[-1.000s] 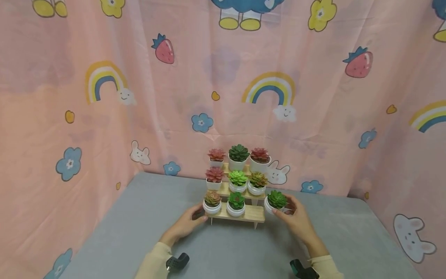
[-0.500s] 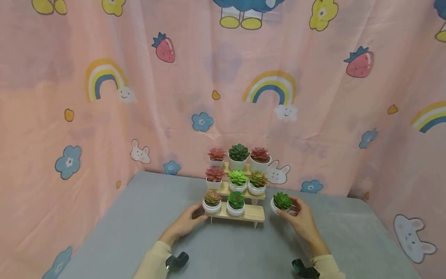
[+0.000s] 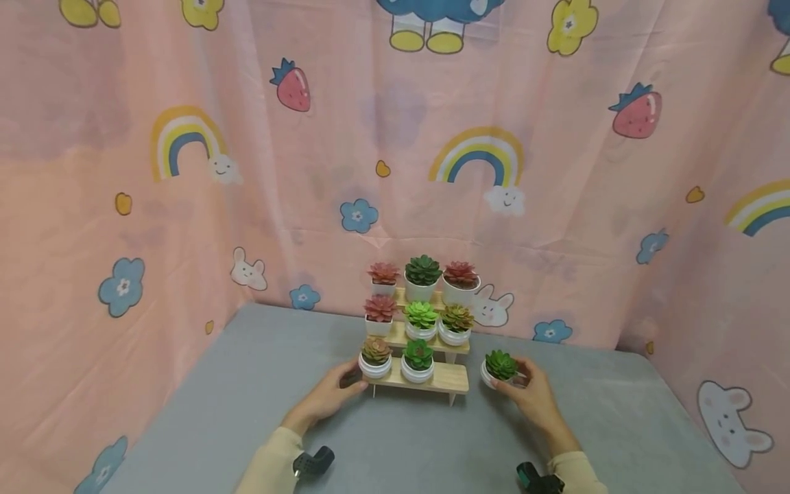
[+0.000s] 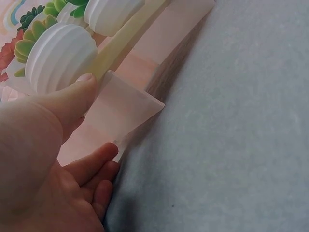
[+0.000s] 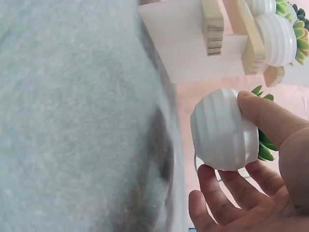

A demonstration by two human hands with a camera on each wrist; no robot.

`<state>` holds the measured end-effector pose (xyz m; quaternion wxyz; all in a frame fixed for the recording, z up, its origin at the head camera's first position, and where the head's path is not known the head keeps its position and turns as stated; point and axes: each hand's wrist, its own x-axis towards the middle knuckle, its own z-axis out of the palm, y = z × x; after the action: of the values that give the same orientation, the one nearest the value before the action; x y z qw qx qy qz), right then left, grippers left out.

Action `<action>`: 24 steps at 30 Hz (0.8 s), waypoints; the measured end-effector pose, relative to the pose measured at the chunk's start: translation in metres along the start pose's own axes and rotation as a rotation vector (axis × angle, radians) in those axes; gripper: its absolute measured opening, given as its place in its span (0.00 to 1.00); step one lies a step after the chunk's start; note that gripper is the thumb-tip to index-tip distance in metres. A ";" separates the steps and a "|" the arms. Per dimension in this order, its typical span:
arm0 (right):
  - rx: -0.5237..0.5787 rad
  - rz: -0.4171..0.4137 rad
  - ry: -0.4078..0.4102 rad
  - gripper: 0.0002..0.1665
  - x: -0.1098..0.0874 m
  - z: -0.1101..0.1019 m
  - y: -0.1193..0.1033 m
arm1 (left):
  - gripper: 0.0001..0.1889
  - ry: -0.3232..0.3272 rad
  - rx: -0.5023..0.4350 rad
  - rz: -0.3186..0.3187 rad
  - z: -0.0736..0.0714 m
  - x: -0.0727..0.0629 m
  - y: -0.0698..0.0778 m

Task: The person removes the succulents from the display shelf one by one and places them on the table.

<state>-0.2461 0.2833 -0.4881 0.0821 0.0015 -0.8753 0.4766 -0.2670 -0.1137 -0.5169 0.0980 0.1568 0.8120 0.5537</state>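
Observation:
A tiered wooden plant stand (image 3: 449, 378) bears several small potted succulents in white pots. My left hand (image 3: 329, 392) is at the left end of its lowest step. In the left wrist view the thumb (image 4: 83, 92) lies against the board's end beside a ribbed pot (image 4: 62, 58); the index finger is mostly hidden and the other fingers curl near the translucent leg (image 4: 126, 104). To the right of the stand, my right hand (image 3: 535, 394) grips a green succulent (image 3: 501, 365) by its ribbed white pot (image 5: 224, 130), tilted and held just above the table, thumb on one side and fingers on the other.
A grey cloth-covered table (image 3: 420, 446) lies under everything. Behind it hangs a pink patterned curtain (image 3: 407, 137). On the lowest step, an orange-brown succulent (image 3: 376, 350) and a green succulent (image 3: 418, 355) stand at the left and middle.
My right hand has carried the green potted succulent a little to the right, away from the stand, and then slightly lower. The left hand stays at the stand's left end.

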 end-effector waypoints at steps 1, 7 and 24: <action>0.003 0.008 -0.003 0.39 0.000 0.000 0.001 | 0.35 -0.002 -0.001 0.003 0.000 0.001 0.000; -0.002 0.068 -0.039 0.40 0.001 0.000 0.004 | 0.35 -0.006 0.008 0.006 -0.001 0.002 0.000; -0.033 0.138 -0.080 0.42 0.002 0.004 0.010 | 0.35 -0.008 0.008 0.007 -0.001 0.001 -0.001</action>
<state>-0.2492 0.2854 -0.4979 0.0141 -0.0414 -0.8837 0.4661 -0.2684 -0.1146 -0.5178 0.0984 0.1622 0.8133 0.5500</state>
